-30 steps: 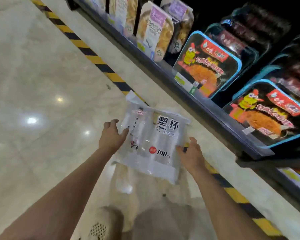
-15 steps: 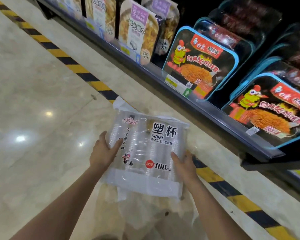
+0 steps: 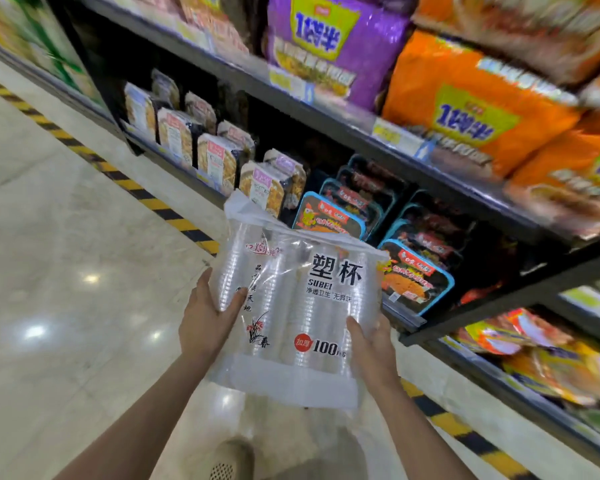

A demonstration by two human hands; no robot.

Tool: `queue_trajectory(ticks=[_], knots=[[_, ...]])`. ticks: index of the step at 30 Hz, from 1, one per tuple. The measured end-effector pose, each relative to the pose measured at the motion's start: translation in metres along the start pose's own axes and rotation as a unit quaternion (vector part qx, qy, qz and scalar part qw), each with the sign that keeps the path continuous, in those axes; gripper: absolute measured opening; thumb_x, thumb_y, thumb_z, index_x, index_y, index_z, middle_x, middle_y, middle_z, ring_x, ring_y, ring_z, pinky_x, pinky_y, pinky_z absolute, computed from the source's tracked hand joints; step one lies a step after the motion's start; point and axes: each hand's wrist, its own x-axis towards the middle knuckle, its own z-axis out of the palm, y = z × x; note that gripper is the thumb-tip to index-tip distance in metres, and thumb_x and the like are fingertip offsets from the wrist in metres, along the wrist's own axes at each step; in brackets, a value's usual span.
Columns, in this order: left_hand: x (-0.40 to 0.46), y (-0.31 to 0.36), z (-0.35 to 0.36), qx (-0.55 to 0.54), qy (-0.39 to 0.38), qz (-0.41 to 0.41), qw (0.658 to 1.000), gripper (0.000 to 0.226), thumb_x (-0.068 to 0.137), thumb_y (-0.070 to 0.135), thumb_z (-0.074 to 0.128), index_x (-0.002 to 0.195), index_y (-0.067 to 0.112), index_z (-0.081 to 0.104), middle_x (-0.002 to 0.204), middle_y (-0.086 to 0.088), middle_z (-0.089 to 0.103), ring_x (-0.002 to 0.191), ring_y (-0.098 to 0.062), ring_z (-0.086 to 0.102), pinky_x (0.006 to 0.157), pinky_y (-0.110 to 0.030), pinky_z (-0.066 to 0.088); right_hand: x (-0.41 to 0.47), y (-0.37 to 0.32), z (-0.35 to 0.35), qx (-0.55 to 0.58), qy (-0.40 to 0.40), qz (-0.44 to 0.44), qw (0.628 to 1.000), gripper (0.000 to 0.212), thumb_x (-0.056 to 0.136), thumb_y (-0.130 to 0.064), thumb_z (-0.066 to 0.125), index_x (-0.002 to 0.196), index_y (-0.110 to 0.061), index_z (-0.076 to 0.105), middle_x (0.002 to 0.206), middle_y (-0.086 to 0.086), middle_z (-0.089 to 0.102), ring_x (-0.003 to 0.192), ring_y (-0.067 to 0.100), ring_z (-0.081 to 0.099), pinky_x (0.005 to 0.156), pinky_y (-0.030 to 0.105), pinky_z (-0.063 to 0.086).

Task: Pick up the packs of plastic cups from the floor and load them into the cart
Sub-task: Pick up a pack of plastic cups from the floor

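Place: shop aisle, glossy floor (image 3: 66, 271), noodle shelves (image 3: 361, 133).
Pack of plastic cups (image 3: 298, 317): light, slippery film, crushable.
Hold: left hand (image 3: 205, 320) and right hand (image 3: 371, 348) fingers curl around its side edges.

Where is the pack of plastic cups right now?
In the head view the pack of plastic cups is centre frame, off the floor, gripped between the left hand and right hand, beside the shelving.

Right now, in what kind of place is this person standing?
Most likely a supermarket aisle. Dark shelves hold rows of packaged food with price tags on their edges, large orange noodle bags sit higher up, and hazard tape runs along the polished floor.
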Motion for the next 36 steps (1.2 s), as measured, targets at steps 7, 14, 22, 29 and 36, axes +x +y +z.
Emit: queue_trajectory(ticks=[7, 14, 22, 29, 36], knots=[[-0.100, 0.138, -0.117, -0.027, -0.009, 0.066, 0.997, 0.086, 0.068, 0.077, 0.045, 0.139, 0.032, 0.027, 0.140, 0.001, 0.047, 0.118, -0.031, 0.053, 0.098, -0.049, 0.044, -0.140, -0.118, -0.096, 0.030, 0.069, -0.035, 0.997, 0.070, 0.080, -0.043, 0.063, 0.138, -0.013, 0.035, 0.135, 0.007, 0.051, 0.123, 0.026, 0.049, 0.105, 0.039, 0.038], [-0.189, 0.254, -0.212, -0.069, 0.014, 0.169, 0.983, 0.067, 0.081, 0.049, 0.062, 0.137, 0.021, 0.038, 0.137, -0.001, 0.049, 0.128, -0.024, 0.044, 0.104, -0.041, 0.038, -0.259, -0.203, -0.179, 0.037, 0.119, -0.096, 0.987, 0.039, 0.089, -0.025, 0.060, 0.123, -0.017, 0.043, 0.109, 0.000, 0.058, 0.093, 0.018, 0.055, 0.077, 0.026, 0.038], [-0.261, 0.327, -0.293, -0.063, -0.057, 0.318, 0.944, 0.082, 0.072, 0.064, 0.053, 0.135, 0.013, 0.039, 0.133, -0.008, 0.050, 0.124, -0.028, 0.046, 0.103, -0.046, 0.038, -0.401, -0.238, -0.225, 0.102, 0.246, -0.122, 0.956, 0.058, 0.090, -0.028, 0.059, 0.139, -0.010, 0.032, 0.130, 0.001, 0.050, 0.116, 0.017, 0.048, 0.094, 0.028, 0.038], [-0.359, 0.359, -0.286, -0.086, -0.170, 0.425, 0.885, 0.065, 0.083, 0.037, 0.064, 0.137, 0.012, 0.037, 0.136, -0.009, 0.048, 0.126, -0.027, 0.044, 0.101, -0.037, 0.036, -0.521, -0.199, -0.280, 0.169, 0.397, -0.095, 0.897, 0.048, 0.088, -0.025, 0.061, 0.130, -0.013, 0.041, 0.119, 0.003, 0.059, 0.102, 0.018, 0.056, 0.085, 0.028, 0.041], [-0.509, 0.399, -0.226, -0.124, -0.300, 0.498, 0.804, 0.061, 0.084, 0.031, 0.064, 0.135, 0.008, 0.040, 0.136, -0.010, 0.049, 0.125, -0.026, 0.045, 0.095, -0.025, 0.032, -0.640, -0.132, -0.382, 0.179, 0.529, -0.047, 0.828, 0.055, 0.088, -0.030, 0.061, 0.135, -0.013, 0.038, 0.123, 0.006, 0.057, 0.102, 0.021, 0.056, 0.080, 0.027, 0.039]])
